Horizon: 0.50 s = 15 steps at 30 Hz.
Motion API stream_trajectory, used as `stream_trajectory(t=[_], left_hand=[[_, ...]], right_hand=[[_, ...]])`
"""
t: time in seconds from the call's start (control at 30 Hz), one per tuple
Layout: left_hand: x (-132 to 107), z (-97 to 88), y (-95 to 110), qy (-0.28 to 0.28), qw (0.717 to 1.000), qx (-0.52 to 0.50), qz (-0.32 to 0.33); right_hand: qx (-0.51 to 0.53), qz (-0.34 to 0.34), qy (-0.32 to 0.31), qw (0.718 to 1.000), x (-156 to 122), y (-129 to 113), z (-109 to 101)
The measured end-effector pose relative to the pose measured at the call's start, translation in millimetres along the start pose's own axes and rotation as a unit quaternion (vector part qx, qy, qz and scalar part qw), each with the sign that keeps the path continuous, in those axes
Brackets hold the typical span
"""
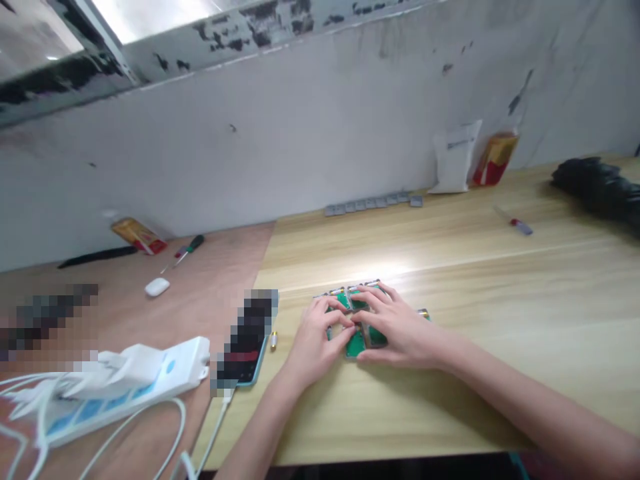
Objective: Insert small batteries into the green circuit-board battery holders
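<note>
Several small green circuit boards (356, 301) lie bunched together on the light wooden table (450, 267). Both hands rest on them. My left hand (317, 340) lies on the left side of the bunch, fingers curled down onto the boards. My right hand (395, 327) covers the right side, fingers stretched flat and pressing on the boards. One green board (355, 345) shows between the two thumbs. Most of the boards are hidden under the fingers.
A phone (247, 353) on a cable lies left of my hands, beside a white power strip (125, 383) with cords. A screwdriver (187, 250), a white mouse-like object (157, 287), a row of grey parts (373, 202), two packets (475, 160) and a black bag (597, 187) sit farther off.
</note>
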<state>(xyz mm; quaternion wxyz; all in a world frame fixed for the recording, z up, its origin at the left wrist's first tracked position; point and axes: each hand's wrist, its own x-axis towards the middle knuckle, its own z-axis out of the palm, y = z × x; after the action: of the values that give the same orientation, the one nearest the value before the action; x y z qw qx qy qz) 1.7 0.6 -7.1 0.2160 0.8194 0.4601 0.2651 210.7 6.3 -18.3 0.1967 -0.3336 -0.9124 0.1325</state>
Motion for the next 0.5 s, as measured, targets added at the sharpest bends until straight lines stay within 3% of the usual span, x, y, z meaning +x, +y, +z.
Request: stream_trajectory(t=[0.3, 0.4, 0.5], left_hand=[[-27, 0.7, 7, 0.0, 0.991, 0.127, 0.042], [-43, -13.2, -2, 0.026, 0.981, 0.189, 0.04], [-59, -40.9, -21, 0.109, 0.956, 0.274, 0.011]], right_hand=[[0.002, 0.01, -0.008, 1.0, -2, 1, 0], [0.003, 0.013, -0.007, 1.0, -3, 1, -1], [0.001, 0.015, -0.005, 1.0, -4, 2, -2]])
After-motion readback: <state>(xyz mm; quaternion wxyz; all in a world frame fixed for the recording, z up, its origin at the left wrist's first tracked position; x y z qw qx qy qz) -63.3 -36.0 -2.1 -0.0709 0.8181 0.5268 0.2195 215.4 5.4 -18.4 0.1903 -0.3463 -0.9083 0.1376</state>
